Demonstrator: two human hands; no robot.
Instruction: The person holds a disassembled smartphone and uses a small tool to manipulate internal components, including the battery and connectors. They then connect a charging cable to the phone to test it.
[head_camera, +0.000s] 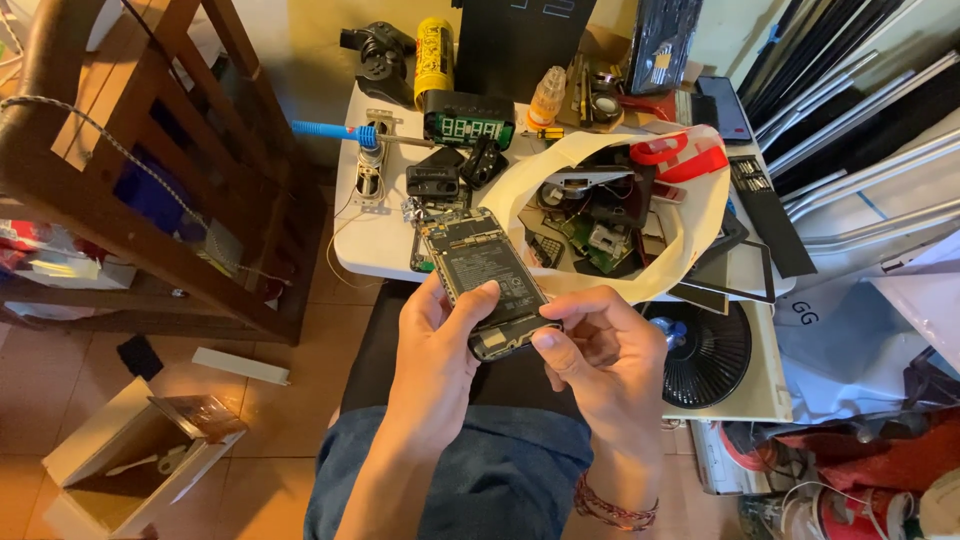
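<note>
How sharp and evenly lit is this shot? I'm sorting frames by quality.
Head view: warm, yellowish indoor light; the phone with its back off and both hands, left hand and right hand, are sharp, no motion blur; slight glare on the white table; straight edges bow toward the corners, as with a wide lens; the floor under the wooden frame is dimmer.

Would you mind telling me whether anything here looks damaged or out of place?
Yes: the phone held by the left hand and right hand has no back cover, so its battery and circuit board are bare. Behind it, the white bag on the small table gapes open, full of loose electronic scrap.
</note>
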